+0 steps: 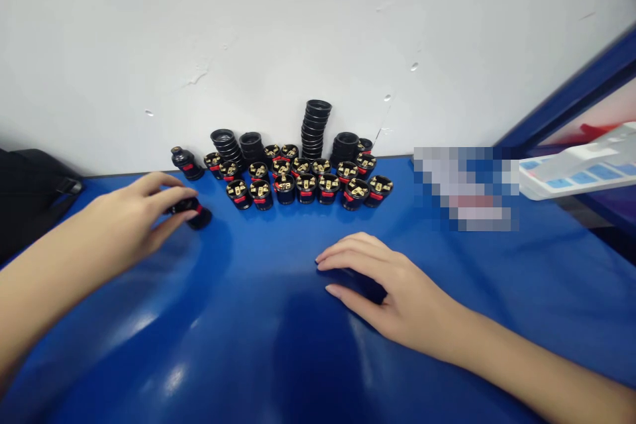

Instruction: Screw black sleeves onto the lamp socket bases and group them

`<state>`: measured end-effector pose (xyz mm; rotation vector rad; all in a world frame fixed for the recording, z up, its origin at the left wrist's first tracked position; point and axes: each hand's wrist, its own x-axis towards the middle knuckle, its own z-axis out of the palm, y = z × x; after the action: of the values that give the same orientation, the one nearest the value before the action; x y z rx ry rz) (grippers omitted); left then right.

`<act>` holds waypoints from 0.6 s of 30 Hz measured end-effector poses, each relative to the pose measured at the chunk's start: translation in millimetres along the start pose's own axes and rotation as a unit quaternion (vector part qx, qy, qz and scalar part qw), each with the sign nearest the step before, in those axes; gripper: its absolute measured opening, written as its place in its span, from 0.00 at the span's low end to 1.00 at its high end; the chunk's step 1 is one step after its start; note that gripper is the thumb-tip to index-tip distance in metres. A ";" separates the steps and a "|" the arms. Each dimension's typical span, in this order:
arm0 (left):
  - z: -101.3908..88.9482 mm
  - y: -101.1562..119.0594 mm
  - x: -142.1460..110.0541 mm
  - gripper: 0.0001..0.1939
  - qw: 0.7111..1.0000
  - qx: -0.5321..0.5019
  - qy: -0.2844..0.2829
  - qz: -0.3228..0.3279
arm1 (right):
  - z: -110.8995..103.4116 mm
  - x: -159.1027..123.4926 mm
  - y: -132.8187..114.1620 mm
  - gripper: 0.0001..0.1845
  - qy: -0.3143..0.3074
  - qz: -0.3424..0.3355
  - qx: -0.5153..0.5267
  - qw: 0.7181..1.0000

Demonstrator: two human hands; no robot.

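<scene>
A black part (pixel 201 218) is sitting left of the tall ring stack (pixel 314 129) and nearer the person, much of it hiding behind the fingers of the left hand (pixel 142 209). Blur is softening its outline; whether its lower end is touching the blue table (pixel 248 291) cannot be told. What is showing is dark, with a red patch beside the thumb tip. The left hand is reaching from the left, its thumb and fingertips pinching the part. The right hand (pixel 392 285) is arching palm down, right of the stack and nearer the person, thumb and fingers standing apart. In front of the stack, black plug bodies (pixel 306 189) with brass-coloured contacts and red clips are standing in rows, the front ones partly covering those behind. Left of the stack, a capped plug (pixel 186 164) is standing behind the held part; farther left, a black bag (pixel 30 195) is running out of view. Right of the stack, a pixelated patch (pixel 467 189) is masking something; beyond it, a white tray (pixel 591 169) is extending past the edge.
</scene>
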<state>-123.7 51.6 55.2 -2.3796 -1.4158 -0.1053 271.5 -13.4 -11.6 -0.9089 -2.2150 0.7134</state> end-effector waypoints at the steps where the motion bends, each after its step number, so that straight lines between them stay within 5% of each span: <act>1: 4.4 -6.5 3.4 0.26 0.999 0.020 -0.001 -0.027 | 0.1 0.0 0.0 0.12 0.000 -0.003 -0.004 1.000; 8: 13.3 -21.2 20.5 0.23 0.990 0.083 -0.021 -0.110 | 0.6 0.8 0.6 0.12 -0.004 -0.003 -0.008 1.000; 18: 24.6 -36.9 27.3 0.23 0.990 0.089 -0.019 -0.109 | -0.6 -0.4 -0.6 0.11 -0.007 0.002 -0.003 1.000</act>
<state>-145.0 98.7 49.2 -2.0903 -1.6271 0.0086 271.9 -13.9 -10.9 -0.9138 -2.2292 0.7159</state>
